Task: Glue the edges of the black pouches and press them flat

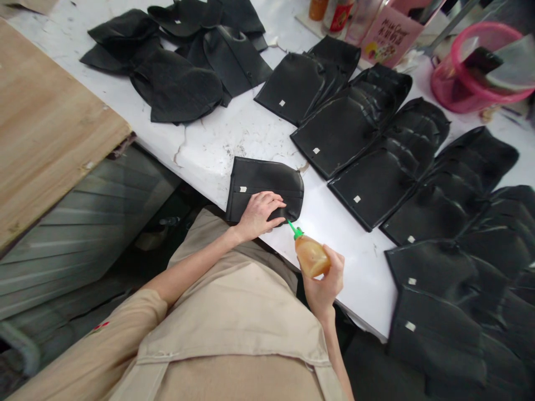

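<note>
A black leather-like pouch piece (267,175) with a small pale label lies at the table's near edge. My left hand (261,214) is on its near side, fingers curved over the surface and thumb along the rim, gripping it there. In my right hand (326,284) is a squeeze bottle (311,256) of amber liquid, probably glue, tilted with its green nozzle (295,227) pointing at the piece's near right corner. The nozzle tip is at or very close to that edge; whether it touches, I cannot tell.
Overlapping rows of similar black pieces (338,136) cover the right side. A loose heap of black pieces (179,83) lies at the back left. Behind stand a pink box (387,36), a pink basket (453,78) and bottles (340,16). A wooden board (50,106) is at left.
</note>
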Demonstrator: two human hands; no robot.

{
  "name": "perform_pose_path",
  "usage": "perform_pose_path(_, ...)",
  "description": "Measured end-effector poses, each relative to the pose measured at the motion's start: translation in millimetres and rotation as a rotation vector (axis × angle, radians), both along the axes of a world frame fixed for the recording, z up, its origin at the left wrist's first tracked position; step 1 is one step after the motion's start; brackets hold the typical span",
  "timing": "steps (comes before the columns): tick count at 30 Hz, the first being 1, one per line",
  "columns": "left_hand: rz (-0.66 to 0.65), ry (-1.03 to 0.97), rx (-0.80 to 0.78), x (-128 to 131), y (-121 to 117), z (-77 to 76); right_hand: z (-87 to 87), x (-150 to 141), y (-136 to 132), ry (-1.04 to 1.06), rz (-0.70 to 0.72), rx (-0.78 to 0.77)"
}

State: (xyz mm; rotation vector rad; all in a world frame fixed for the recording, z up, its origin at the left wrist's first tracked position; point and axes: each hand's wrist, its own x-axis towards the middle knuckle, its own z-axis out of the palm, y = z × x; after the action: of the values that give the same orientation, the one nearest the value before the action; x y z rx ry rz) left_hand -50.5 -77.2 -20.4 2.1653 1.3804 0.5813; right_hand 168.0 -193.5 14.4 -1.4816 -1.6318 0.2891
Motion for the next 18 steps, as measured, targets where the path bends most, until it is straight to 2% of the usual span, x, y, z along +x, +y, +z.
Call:
perform_pose_path(6,-0.018,-0.051,-0.044,-3,3,3.2,-0.5,-3,-2,0.047,-0.039,-0.029)
perform_pose_path(14,-0.001,-0.091,-0.04,-3,3,1.8,-5.6,-15,-5,0.11,0.002,-0.089)
perform_pose_path(18,0.022,-0.199,-0.036,-4,3,1.9,-4.6,-17,-4,0.133,0.039,-0.115)
